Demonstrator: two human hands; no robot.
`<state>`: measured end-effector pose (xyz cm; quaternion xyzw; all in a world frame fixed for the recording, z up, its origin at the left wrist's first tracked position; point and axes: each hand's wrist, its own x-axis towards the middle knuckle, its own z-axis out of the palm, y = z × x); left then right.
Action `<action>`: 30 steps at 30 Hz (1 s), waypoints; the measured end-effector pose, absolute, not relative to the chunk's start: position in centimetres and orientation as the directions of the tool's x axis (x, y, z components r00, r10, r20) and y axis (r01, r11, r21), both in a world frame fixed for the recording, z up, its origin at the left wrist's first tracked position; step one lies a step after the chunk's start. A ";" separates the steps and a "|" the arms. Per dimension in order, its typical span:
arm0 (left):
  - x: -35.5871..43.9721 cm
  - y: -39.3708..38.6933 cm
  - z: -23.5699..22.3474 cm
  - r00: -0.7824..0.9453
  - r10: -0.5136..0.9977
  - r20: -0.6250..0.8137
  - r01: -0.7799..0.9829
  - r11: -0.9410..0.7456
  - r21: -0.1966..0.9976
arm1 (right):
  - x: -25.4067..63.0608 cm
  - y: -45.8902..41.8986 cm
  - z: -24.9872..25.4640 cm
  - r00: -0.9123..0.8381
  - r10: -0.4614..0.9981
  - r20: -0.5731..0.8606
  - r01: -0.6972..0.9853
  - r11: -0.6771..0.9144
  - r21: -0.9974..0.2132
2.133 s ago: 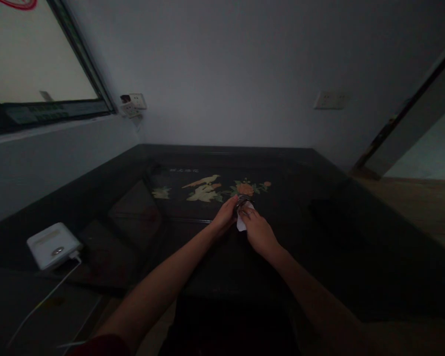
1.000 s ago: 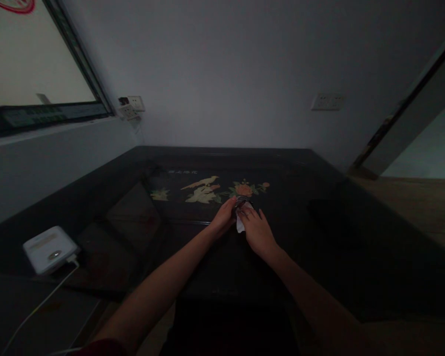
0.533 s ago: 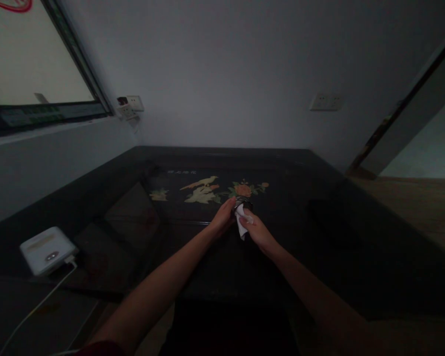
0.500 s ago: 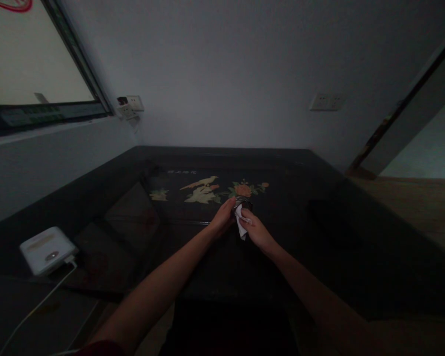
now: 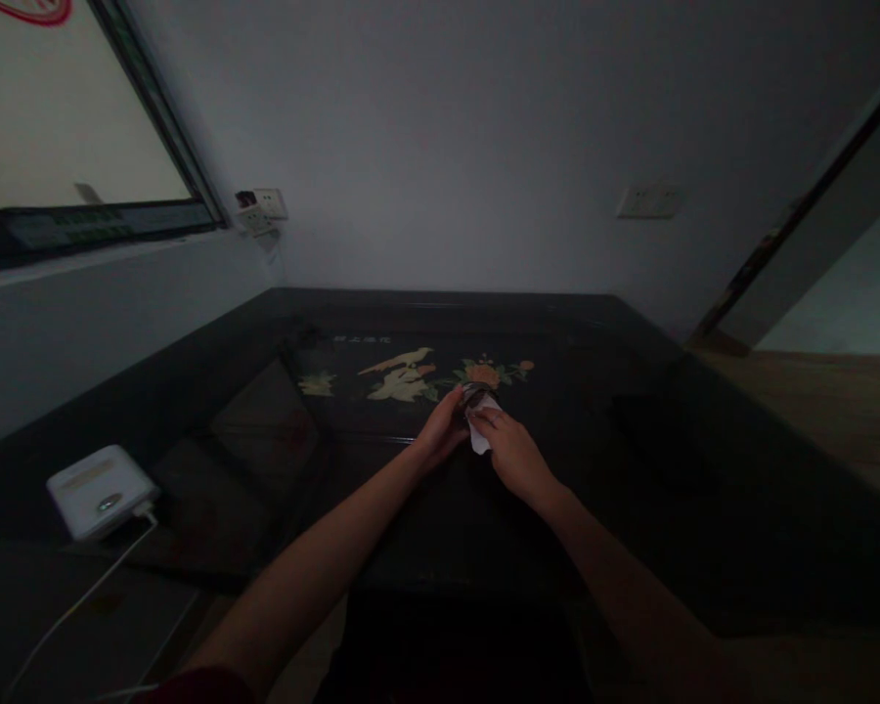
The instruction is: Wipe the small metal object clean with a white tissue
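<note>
At frame centre, left hand [image 5: 442, 428] holds dark round item [image 5: 476, 393], fingers together, seemingly steadying it; right hand [image 5: 516, 452] pinches white tissue [image 5: 480, 443] against it, likely keeping contact.

Glossy dark tabletop [image 5: 425, 528], paper-like white sheet [image 5: 481, 441], smooth plastic-looking white box [image 5: 92, 487], matt wall [image 5: 440, 147].

The box [image 5: 103, 492] lies on the table [image 5: 572, 337] left of the left hand [image 5: 441, 430], the wall [image 5: 447, 147] behind.
</note>
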<state>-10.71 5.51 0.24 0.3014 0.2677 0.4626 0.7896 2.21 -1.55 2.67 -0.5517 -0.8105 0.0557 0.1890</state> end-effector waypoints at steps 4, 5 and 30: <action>-11.1 5.1 1.0 0.495 0.857 -0.144 -0.595 0.455 0.662 | 2.7 -0.8 2.2 -0.236 0.923 0.305 0.779 0.367 -0.508; -11.2 5.0 1.2 0.521 0.844 -0.130 -0.597 0.469 0.651 | 2.9 -0.6 2.0 -0.206 0.919 0.335 0.744 0.370 -0.556; -10.6 4.8 0.9 0.456 0.884 -0.108 -0.624 0.404 0.669 | 2.7 -0.5 2.2 -0.064 0.884 0.463 0.384 0.450 -0.806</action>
